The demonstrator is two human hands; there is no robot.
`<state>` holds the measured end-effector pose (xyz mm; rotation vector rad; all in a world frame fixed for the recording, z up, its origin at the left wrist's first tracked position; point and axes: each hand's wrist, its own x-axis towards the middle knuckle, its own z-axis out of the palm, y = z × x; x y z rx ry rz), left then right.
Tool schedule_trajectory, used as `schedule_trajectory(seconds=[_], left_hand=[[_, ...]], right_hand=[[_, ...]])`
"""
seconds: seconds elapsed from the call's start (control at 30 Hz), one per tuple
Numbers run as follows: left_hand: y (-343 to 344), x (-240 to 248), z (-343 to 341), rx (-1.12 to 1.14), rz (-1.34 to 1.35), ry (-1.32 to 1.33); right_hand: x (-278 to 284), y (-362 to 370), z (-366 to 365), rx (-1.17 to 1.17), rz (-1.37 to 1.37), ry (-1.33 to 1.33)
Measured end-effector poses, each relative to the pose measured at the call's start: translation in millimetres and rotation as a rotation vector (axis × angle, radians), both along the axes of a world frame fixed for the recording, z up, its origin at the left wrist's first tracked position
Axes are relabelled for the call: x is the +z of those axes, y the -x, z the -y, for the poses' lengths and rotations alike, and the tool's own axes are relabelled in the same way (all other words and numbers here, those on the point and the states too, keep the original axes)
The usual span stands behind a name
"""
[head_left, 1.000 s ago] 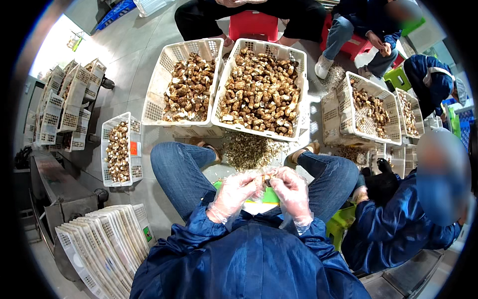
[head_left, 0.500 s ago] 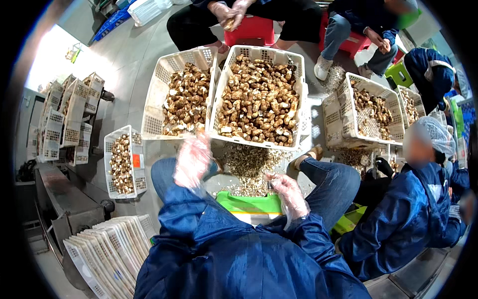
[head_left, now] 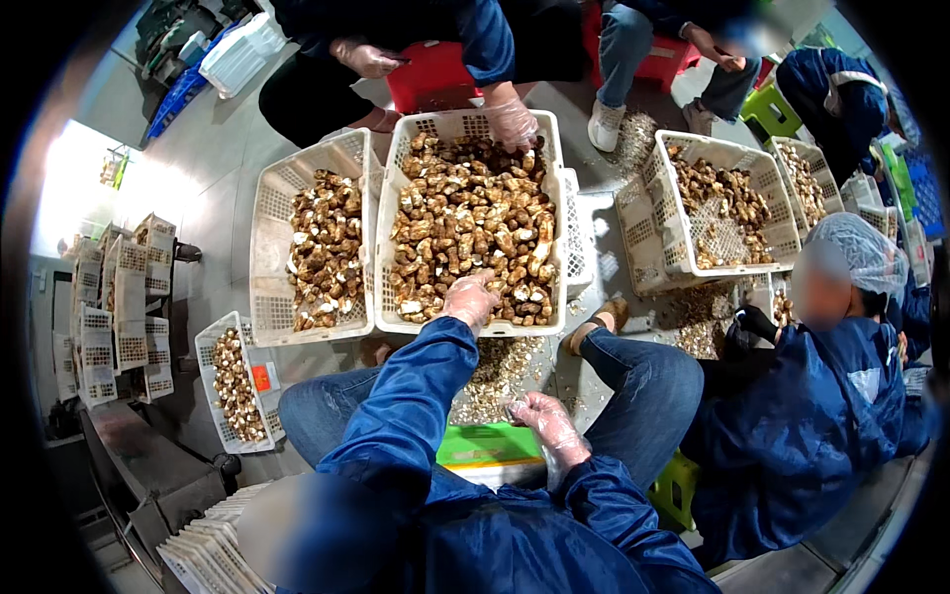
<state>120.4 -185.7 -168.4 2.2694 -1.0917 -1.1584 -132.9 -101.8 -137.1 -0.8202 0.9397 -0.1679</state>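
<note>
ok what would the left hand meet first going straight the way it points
Likely the mushrooms just ahead of the left hand in the white crate; whether they touch is unclear.

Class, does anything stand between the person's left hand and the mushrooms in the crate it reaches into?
Nothing visible does: the left hand is past the near rim, at the mushrooms. A co-worker's hand is at the far end.
</note>
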Motion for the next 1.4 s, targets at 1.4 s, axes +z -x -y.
schedule_trajectory(seconds=[1.4], left_hand=[[95,204,-232,0.175,-0.368,0.712]], right_hand=[[160,-11,-34,-0.001,0.143,0.730]])
